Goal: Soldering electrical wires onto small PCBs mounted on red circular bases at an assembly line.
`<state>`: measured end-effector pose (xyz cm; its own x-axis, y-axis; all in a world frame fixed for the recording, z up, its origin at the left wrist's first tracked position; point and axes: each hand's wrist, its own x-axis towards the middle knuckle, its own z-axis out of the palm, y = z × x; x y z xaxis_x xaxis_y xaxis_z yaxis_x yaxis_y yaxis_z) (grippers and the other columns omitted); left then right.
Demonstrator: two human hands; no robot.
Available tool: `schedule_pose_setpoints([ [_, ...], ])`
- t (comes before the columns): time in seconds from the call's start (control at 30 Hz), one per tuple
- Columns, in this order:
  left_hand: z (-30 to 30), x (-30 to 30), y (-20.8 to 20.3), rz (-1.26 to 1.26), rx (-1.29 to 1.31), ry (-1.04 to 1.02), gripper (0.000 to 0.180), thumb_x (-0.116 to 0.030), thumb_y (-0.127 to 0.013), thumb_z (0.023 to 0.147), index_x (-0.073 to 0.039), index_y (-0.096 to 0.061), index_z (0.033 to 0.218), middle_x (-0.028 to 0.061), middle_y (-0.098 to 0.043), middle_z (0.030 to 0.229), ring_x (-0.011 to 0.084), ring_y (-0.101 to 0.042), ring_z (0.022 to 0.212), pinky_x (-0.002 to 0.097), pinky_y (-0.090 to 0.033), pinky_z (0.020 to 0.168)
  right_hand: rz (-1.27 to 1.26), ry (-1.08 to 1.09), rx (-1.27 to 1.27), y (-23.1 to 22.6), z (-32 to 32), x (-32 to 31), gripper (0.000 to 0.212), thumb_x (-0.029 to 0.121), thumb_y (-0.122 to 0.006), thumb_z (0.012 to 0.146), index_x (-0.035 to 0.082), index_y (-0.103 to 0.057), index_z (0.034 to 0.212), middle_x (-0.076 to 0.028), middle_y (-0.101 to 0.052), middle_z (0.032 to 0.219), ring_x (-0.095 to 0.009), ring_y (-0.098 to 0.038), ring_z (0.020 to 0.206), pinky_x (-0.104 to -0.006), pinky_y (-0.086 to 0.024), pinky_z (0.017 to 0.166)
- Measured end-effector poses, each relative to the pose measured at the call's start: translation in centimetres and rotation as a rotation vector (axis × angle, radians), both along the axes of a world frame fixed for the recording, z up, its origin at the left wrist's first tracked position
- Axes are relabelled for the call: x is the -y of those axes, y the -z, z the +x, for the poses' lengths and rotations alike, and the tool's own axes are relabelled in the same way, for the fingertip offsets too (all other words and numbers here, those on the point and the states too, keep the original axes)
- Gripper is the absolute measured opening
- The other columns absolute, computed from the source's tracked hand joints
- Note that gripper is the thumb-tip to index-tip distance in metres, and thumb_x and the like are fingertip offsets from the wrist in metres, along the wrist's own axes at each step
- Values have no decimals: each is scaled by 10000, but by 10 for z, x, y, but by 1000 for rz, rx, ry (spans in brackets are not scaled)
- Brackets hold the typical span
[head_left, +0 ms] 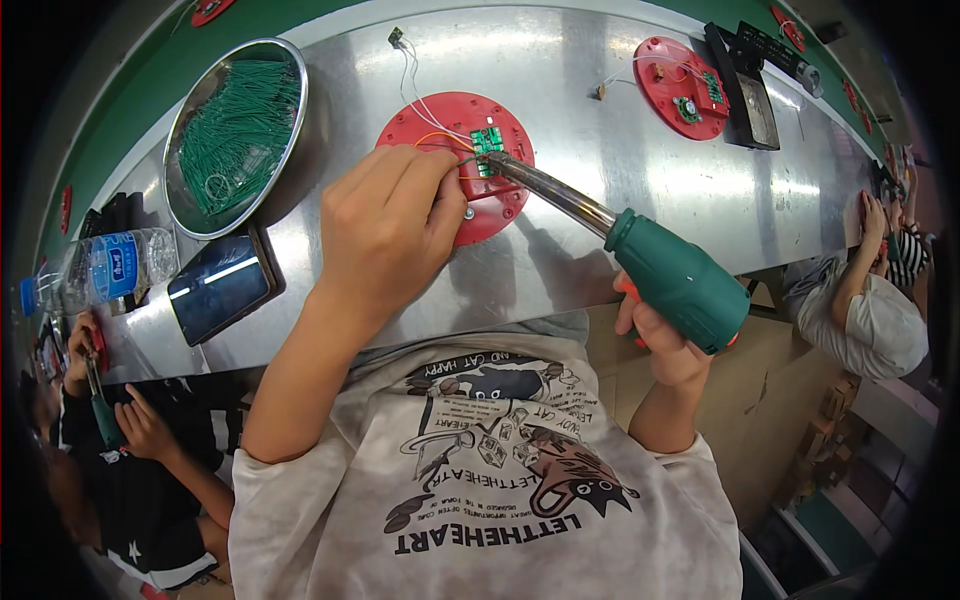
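Under my hands a round red plastic housing lies on the metal bench, with a small green circuit board fixed in it. White and orange wires run off the board. My left hand rests over the housing's near left side, its fingers pinched on a thin green wire at the board's edge. In my right hand is a green soldering gun with an orange trigger. Its long metal barrel reaches up and left, and the tip meets the board close to my left fingertips.
A metal bowl full of green wires stands at the left, near a phone and a plastic bottle. Another red housing lies at the far right beside a black tray. Other people work on both sides.
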<state>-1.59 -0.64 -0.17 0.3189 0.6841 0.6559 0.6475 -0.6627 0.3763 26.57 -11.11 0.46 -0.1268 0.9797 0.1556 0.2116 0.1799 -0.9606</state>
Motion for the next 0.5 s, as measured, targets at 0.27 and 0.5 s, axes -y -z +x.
schedule_pose_setpoints([
  [0.27,-1,0,1,-1,-16,1,108,2,-721,761,-8,-669,856,96,-639,742,267,-620,635,373,-493,564,-38,-33,-20,-4,3,-5,422,100,-674,874,-88,-569,1237,-183,-657,955,-181,-599,604,-294,-480,548],
  [0.5,0,0,2,10,-11,-8,109,5,-718,761,-11,-667,856,92,-628,742,263,-611,635,375,-485,557,-75,94,-181,-19,-14,-7,387,173,-664,888,-97,-611,1160,-226,-654,971,-186,-591,555,-292,-464,531],
])
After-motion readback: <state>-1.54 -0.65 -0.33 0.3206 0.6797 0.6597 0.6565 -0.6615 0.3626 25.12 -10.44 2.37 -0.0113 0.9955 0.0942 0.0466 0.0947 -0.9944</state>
